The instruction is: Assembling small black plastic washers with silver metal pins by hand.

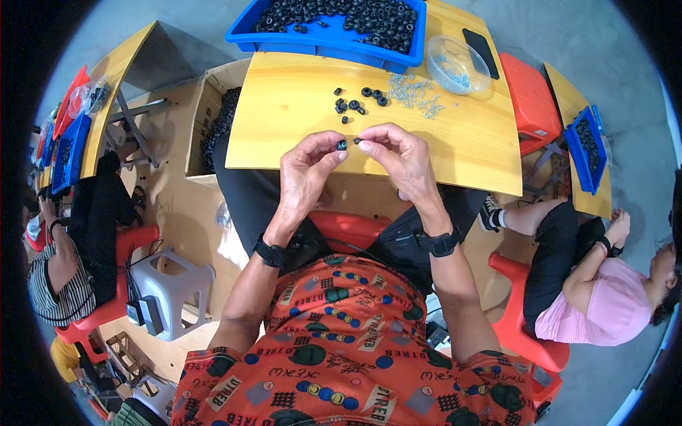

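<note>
Over the near edge of the yellow table (284,99), my left hand (307,167) pinches a small round black plastic part (342,145) with a hole in its end. Close by on the right, my right hand (399,160) holds a tiny dark piece (356,140) between thumb and fingertips; its kind is too small to tell. The two pieces are apart, with a narrow gap between them. Beyond my fingers lie several loose black parts (353,105), some ring-shaped. Small silvery screws (410,91) are scattered to their right.
A blue tray (320,51) full of black parts stands at the far edge. Beside it are a clear round tub (474,84) and a dark flat phone-like thing (481,53). A cardboard box (206,92) stands left of the table. Other people sit at both sides.
</note>
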Motion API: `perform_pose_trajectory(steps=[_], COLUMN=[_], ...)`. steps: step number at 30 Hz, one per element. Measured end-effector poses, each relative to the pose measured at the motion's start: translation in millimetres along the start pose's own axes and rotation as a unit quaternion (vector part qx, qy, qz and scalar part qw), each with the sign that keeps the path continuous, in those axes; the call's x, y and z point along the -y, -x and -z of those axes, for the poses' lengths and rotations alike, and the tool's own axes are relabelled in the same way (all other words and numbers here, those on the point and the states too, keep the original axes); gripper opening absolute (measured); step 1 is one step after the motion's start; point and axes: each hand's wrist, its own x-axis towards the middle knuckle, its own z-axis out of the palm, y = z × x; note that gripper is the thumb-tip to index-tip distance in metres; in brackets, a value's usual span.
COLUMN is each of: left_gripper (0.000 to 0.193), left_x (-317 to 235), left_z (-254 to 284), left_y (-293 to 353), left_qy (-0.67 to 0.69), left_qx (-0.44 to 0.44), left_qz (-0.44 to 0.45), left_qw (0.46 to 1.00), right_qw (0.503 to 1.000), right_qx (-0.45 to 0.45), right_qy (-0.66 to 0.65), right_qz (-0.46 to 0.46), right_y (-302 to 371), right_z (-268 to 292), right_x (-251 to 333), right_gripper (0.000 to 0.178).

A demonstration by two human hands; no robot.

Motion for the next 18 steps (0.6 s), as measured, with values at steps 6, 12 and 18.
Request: perform_pose_trajectory(steps=[6, 12, 18], left_gripper=[0.024, 0.024, 0.024], left_x=[-2.1, -3.1, -8.7], left_z=[-1.6, -1.9, -3.4], left_y=[2.6, 2.8, 2.4], left_qy=[0.011, -0.003, -0.053], left_qx=[0.011, 0.012, 0.020], left_qz=[-0.012, -0.017, -0.070], left_qw=[1.000, 1.000, 0.996], right_qw=[0.993, 0.989, 0.989], right_qx=[0.042, 0.033, 0.044], right_qy=[-0.094, -0.132, -0.127], right_qz=[-0.063, -0.056, -0.063], right_y=[6.2, 5.2, 3.7], right_z=[-4.4, -5.6, -6.5], right_x=[1.1, -4.0, -5.4], right_gripper=[0.011, 0.013, 0.014])
